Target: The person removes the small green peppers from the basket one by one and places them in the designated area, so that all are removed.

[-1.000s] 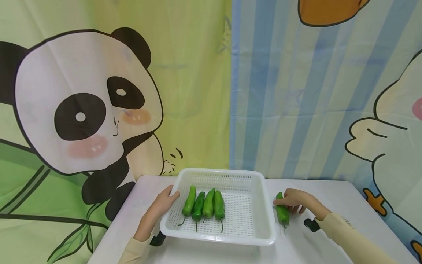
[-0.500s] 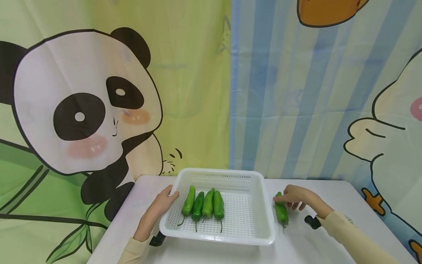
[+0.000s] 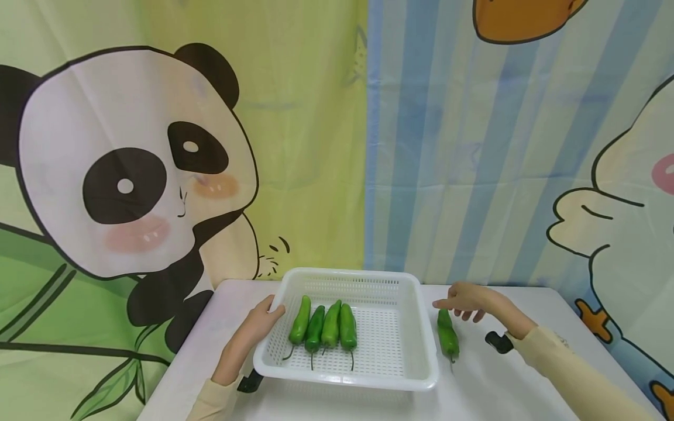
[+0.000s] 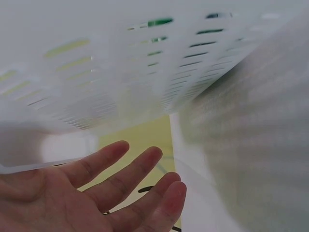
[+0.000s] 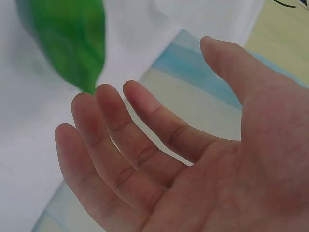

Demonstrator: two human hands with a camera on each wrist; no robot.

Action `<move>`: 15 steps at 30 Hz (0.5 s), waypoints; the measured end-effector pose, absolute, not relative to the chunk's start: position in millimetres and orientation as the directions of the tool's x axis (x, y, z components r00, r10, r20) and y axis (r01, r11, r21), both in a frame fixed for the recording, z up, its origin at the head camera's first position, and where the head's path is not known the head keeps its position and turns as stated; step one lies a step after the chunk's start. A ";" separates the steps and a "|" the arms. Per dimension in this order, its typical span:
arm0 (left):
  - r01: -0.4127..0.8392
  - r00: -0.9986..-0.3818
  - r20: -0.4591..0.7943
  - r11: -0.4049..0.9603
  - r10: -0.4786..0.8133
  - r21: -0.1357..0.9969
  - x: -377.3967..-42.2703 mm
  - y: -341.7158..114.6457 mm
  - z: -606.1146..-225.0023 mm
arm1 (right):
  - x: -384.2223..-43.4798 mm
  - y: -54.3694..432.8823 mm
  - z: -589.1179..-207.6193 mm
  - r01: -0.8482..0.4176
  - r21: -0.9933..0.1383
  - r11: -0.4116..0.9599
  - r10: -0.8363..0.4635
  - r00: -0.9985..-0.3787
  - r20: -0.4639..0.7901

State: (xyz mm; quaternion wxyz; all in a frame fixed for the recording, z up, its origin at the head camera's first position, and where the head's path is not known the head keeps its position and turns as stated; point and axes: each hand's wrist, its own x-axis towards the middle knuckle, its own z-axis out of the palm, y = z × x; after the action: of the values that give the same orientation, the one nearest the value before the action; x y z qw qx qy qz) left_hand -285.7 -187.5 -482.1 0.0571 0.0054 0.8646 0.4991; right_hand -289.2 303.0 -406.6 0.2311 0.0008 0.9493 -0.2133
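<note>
A white plastic basket (image 3: 344, 380) stands on the table with several green peppers (image 3: 330, 327) side by side in its left half, stems toward me. My left hand (image 3: 258, 321) holds its left rim, thumb over the edge; in the left wrist view the fingers (image 4: 123, 181) stretch out below the slotted wall (image 4: 120, 92). One more green pepper (image 3: 448, 338) lies on the table just right of the basket. Beyond its far tip hovers my right hand (image 3: 468, 299), relaxed and holding nothing. Whether a fingertip (image 5: 104, 94) touches that tip, I cannot tell.
The white table (image 3: 505, 380) ends against a hanging cloth with a panda (image 3: 126, 187) on the left and blue stripes on the right. A black wrist strap piece (image 3: 498, 342) sits at each wrist.
My right hand has lifted off the pepper and drawn back toward the far side, leaving the pepper lying beside the basket. The left hand and basket stay in place.
</note>
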 end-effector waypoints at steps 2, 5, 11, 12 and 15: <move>-0.049 -0.993 -0.094 0.500 0.065 0.865 -285.7 -187.7 -482.7 | -289.7 301.3 -401.0 0.078 -0.408 0.910 -0.115 -0.896 -0.428; -0.046 -0.993 -0.092 0.499 0.068 0.865 -285.8 -187.8 -483.2 | -289.1 296.6 -392.0 0.043 -0.416 0.908 -0.145 -0.900 -0.411; -0.041 -0.993 -0.089 0.496 0.074 0.868 -286.1 -187.7 -483.7 | -283.6 279.3 -373.6 -0.043 -0.460 0.887 -0.227 -0.908 -0.352; -0.040 -0.993 -0.089 0.495 0.076 0.868 -285.9 -187.6 -483.6 | -282.7 275.8 -371.0 -0.057 -0.471 0.881 -0.241 -0.909 -0.341; -0.040 -0.993 -0.088 0.494 0.075 0.869 -285.4 -187.6 -483.8 | -280.6 263.8 -363.8 -0.097 -0.494 0.864 -0.281 -0.907 -0.314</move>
State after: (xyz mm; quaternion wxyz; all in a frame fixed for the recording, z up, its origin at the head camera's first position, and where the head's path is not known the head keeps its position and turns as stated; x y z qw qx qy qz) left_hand -285.4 -187.6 -483.8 0.0573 0.0103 0.8623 0.5030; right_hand -280.6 263.8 -363.8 0.1914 -0.0997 0.9462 -0.2409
